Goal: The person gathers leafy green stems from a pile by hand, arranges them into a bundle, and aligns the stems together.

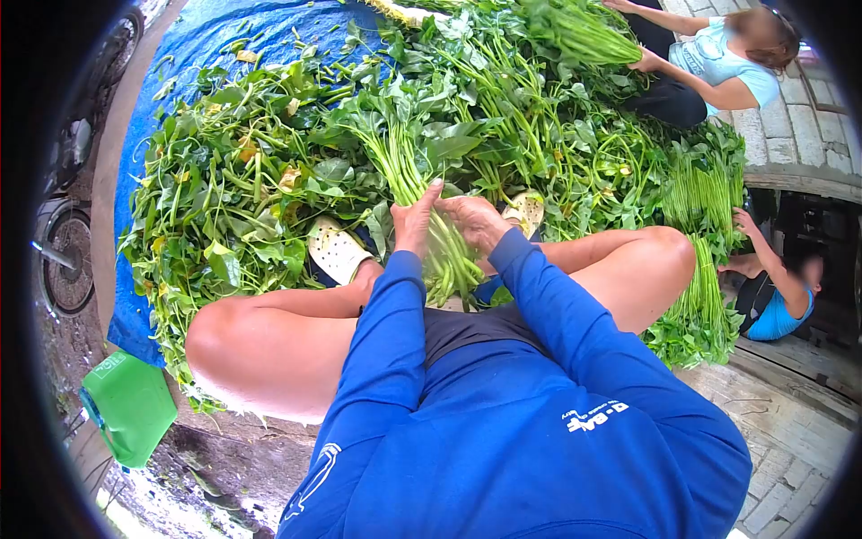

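Blue tarp (202,45): spread flat | left: covered by tangled leafy greens (233,202), yellowed leaves (248,151) mixed in | centre: heaped with long-stemmed greens (521,135)

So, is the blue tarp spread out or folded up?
Spread out: the blue tarp lies open beneath the heaped greens, with a wide stretch showing at upper left.

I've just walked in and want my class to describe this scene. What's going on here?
A person in a blue top sits, knees apart, at a heap of leafy greens on a blue tarp. Their left hand grips a long-stemmed bunch, leaves pointing away; their right hand is curled against its stems. At upper right, another person holds a separate bunch; at far right, a third person's hand is at more stems.
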The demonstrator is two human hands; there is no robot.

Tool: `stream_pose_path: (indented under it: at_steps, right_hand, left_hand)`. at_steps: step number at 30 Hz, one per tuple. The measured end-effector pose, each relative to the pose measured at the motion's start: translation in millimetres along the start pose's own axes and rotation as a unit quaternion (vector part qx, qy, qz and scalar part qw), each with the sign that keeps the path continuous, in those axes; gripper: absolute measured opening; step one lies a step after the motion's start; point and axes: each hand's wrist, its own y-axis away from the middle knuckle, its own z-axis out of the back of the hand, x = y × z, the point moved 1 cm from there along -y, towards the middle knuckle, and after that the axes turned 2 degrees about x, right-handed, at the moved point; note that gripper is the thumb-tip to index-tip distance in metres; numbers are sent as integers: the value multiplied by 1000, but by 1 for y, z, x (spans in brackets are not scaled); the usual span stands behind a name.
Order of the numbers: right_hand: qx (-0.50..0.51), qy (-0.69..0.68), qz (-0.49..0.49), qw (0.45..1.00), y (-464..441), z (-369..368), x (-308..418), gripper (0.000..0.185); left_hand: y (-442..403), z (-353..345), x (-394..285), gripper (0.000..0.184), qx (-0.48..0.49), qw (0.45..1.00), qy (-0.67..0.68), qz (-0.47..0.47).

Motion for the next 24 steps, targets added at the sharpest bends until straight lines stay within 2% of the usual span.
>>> stream_pose_path:
  at_steps: [3, 4, 5, 6, 7, 8, 11, 12, 13, 15, 17, 18, 19, 20, 21, 23, 24]
  right_hand:
    - [123, 12, 45, 991, -21, 13, -18, 27]
    - [142, 34, 55, 988, -23, 18, -21, 24]
    - [75, 186, 163, 966, -27, 21, -22, 20]
    - [4, 329, 263, 907, -26, 20, -22, 16]
    - [-69, 459, 354, 812, -15, 12, -16, 14]
    - [-110, 371, 317, 866, -3, 7, -14, 13]
    - [9, 193, 285, 939, -17, 17, -23, 12]
    - [54, 47, 185, 980, 2, 16, -15, 14]
    - [41, -20, 130, 991, 25, 10, -6, 20]
    - [-3, -50, 42, 998, 34, 29, 4, 30]
    - [-64, 0, 18, 998, 28, 56, 16, 42]
    - [-98, 146, 95, 980, 31, 53, 32, 43]
    - [-128, 291, 167, 933, 33, 49, 52, 43]
    - [-109, 279, 323, 898, 29, 40, 64, 43]
    - [-92, 255, 468, 841, 31, 27, 68, 44]
    - [-35, 242, 487, 839, 66, -7, 103, 44]
    - [-49, 276, 518, 808, 56, -14, 107, 44]
  left_hand:
    - [6, 0, -11, 41, 4, 994, 16, 103]
    - [8, 1, -17, 32, -24, 996, -27, 85]
    - [11, 0, -20, 28, -28, 997, -40, 66]
    - [13, -2, -21, 24, -31, 997, -54, 47]
    - [15, -5, -23, 21, -31, 997, -69, 28]
    - [16, -9, -25, 18, -32, 998, -57, 15]
    - [21, -11, -43, 17, -39, 993, -104, -47]
    - [21, -13, -50, 17, -51, 992, -83, -74]
    - [25, -13, -62, 17, -36, 993, -81, -71]
    - [24, -9, -78, 17, -10, 991, -96, -89]
    - [32, -10, -94, 17, 9, 989, -112, -93]
    - [38, -13, -101, 16, 14, 989, -117, -87]
    - [43, -15, -108, 16, 16, 989, -120, -81]
    - [49, -17, -111, 17, 27, 982, -149, -114]
    - [52, -16, -111, 19, 50, 984, -146, -85]
    - [58, -22, -118, 23, 58, 979, -186, -54]
    - [64, -26, -119, 25, 86, 979, -178, -58]
